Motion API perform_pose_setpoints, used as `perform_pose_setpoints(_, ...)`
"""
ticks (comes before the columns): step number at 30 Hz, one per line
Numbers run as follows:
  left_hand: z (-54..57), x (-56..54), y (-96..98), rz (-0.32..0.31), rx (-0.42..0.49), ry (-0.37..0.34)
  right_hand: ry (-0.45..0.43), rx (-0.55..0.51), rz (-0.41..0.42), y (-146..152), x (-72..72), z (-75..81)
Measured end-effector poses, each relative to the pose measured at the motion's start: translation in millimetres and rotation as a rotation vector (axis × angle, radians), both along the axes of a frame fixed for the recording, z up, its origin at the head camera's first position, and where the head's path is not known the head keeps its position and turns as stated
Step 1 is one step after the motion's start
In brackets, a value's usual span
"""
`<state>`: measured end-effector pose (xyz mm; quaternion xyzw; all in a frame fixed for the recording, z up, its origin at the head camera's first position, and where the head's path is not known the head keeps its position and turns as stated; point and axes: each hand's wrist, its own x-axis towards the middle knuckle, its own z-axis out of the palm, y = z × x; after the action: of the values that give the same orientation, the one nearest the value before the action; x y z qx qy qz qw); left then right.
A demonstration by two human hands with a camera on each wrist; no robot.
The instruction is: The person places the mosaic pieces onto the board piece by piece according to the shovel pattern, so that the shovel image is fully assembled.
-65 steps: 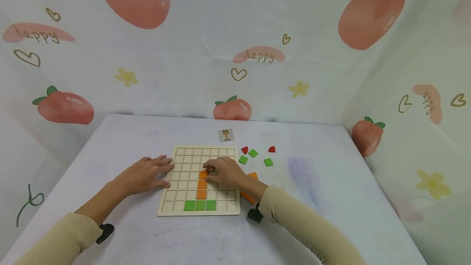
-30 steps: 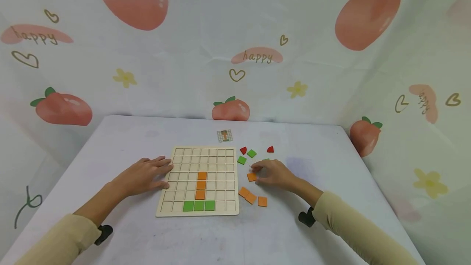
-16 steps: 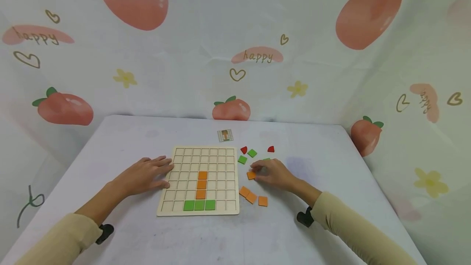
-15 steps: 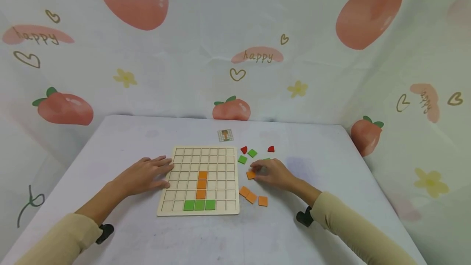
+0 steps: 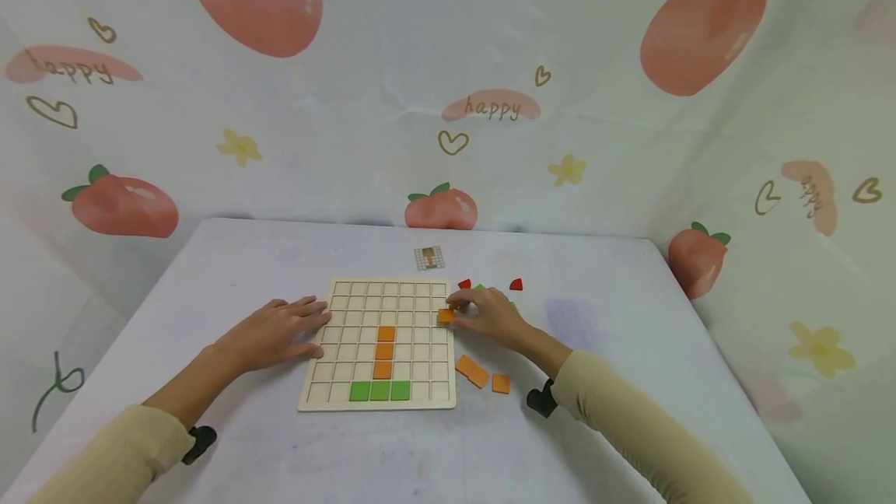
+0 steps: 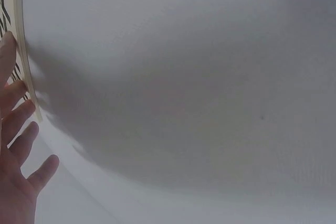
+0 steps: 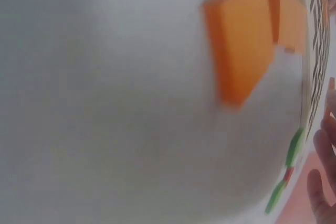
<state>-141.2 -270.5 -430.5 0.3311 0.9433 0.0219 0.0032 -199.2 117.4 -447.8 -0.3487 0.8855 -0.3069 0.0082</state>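
A pale wooden grid board (image 5: 350,348) lies on the table. Three green square tiles (image 5: 380,390) fill cells in its nearest row, and a column of three orange tiles (image 5: 383,351) runs up from the middle one. Over the board's right edge, my right hand (image 5: 490,316) pinches another orange tile (image 5: 446,316) between thumb and fingers. My left hand (image 5: 280,333) rests with spread, relaxed fingers along the board's left edge. In the left wrist view, those fingers (image 6: 20,119) touch the board's rim (image 6: 23,51).
Several loose orange tiles (image 5: 500,383) lie right of the board. Behind the right hand are red quarter-round pieces (image 5: 516,285) and partly hidden green tiles. A small patterned card (image 5: 429,257) sits beyond the board. A printed cloth backdrop (image 5: 350,138) rises behind the table (image 5: 266,255).
My right hand let go of an orange tile on the board, reached to the right, took hold of another and has carried it left to the board's edge. The left hand stays put.
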Motion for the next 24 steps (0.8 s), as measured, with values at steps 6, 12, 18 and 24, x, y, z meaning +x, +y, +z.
perform_pose_setpoints(6, -2.5, -0.9, -1.1, -0.003, -0.001, -0.010, -0.007, -0.042, 0.009, -22.9, 2.2, 1.6)
perform_pose_setpoints(12, -2.4, -0.8, -0.8, 0.000, 0.000, -0.012, -0.029, -0.013, 0.005, -42.4, 1.1, 4.6)
perform_pose_setpoints(18, -2.7, -0.4, -0.7, 0.002, 0.012, 0.004, -0.058, 0.012, 0.006, -56.4, 0.7, 4.8)
perform_pose_setpoints(24, -1.4, -0.2, -0.2, 0.010, 0.011, -0.006, -0.032, 0.033, 0.019, -67.8, -0.6, 4.1)
